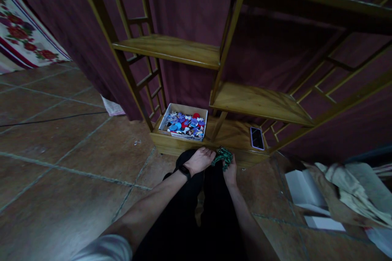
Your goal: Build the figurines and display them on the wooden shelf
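Note:
Between my hands, over my knees, is a small green-and-black patterned object (224,157) with an uneven, figure-like outline; its exact kind is too small to tell. My right hand (230,171) is closed on its right and lower side. From the other side my left hand (202,160), with a dark band on the wrist, has its fingers curled in and pinched at the object's left edge. Just beyond my left hand, a shallow white box (205,124) on the low shelf holds many small blue, purple, red and white pieces.
A phone (257,138) lies on the right of the wooden low shelf (235,132). Higher shelves (183,49) and posts rise in front of a dark red curtain (186,4). White box pieces (306,189) and cloth lie on the right floor; a black cable (61,119) runs left.

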`<state>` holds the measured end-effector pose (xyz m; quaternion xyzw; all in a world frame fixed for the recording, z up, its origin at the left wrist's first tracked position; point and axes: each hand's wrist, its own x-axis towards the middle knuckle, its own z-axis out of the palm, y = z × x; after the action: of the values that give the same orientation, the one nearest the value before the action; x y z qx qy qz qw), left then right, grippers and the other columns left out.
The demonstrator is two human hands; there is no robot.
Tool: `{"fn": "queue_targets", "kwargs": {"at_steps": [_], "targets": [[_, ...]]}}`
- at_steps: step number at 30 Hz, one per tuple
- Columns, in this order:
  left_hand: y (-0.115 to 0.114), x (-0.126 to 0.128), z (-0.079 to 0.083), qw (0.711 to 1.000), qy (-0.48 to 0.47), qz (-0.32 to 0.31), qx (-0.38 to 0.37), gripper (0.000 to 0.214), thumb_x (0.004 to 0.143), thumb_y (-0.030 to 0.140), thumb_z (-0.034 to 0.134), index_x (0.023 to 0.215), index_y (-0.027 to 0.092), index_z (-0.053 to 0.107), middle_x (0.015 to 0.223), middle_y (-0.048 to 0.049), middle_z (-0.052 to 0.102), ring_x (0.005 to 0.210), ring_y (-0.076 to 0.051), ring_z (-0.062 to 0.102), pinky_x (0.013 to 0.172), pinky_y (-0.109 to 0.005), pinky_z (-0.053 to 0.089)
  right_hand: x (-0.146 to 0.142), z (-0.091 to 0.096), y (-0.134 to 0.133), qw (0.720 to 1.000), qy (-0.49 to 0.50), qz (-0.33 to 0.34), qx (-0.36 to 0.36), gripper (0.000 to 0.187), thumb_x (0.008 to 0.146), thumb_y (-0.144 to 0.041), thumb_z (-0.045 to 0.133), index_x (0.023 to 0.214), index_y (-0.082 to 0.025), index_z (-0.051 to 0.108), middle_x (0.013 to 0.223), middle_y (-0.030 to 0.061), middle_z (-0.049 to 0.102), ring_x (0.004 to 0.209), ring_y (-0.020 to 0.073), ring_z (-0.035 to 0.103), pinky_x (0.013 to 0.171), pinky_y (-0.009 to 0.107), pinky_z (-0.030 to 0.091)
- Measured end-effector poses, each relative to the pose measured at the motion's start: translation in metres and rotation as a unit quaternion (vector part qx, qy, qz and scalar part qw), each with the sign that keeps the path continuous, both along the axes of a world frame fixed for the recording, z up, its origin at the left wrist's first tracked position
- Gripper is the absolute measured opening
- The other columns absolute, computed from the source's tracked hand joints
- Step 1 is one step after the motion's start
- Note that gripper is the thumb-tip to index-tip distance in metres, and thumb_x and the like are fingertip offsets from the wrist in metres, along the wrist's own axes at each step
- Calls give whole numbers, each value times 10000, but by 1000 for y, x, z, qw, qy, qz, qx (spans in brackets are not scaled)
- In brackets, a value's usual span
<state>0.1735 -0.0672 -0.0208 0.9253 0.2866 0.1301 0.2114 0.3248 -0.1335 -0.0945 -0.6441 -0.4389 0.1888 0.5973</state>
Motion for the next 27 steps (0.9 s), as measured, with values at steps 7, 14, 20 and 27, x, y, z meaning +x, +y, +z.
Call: {"fn": "queue_targets", "kwargs": {"at_steps": [7,14,20,27], "targets": [[-1,0,-2,1000,4,-13,17,141,804,164,473,939,185,508,960,-127,606,1024,-254,530,900,-381,334,-1,3,-2,1000,10,-2,3,403,705,-258,539,1096,-162,514,1008,89,638,911,206,600,826,352,451],[1,-1,-3,998,14,-33,57,131,806,166,466,929,178,509,931,-128,605,966,-258,546,867,-384,351,-2,6,-3,1000,4,1,4,415,708,-276,551,1105,-163,509,1011,77,637,900,209,605,826,357,455],[3,-3,-1,999,9,-6,46,219,839,384,458,916,192,532,879,-101,627,879,-245,587,811,-345,386,-2,0,-1,1000,-10,-17,4,314,760,-293,499,1036,-154,552,910,65,652,826,194,610,776,331,466],[7,1,-5,991,-18,125,-46,347,864,462,371,999,208,566,877,-84,663,820,-226,628,664,-272,402,-4,-6,4,999,-2,-34,6,289,787,-339,513,1016,-174,575,972,79,644,891,185,603,799,313,464]]}}
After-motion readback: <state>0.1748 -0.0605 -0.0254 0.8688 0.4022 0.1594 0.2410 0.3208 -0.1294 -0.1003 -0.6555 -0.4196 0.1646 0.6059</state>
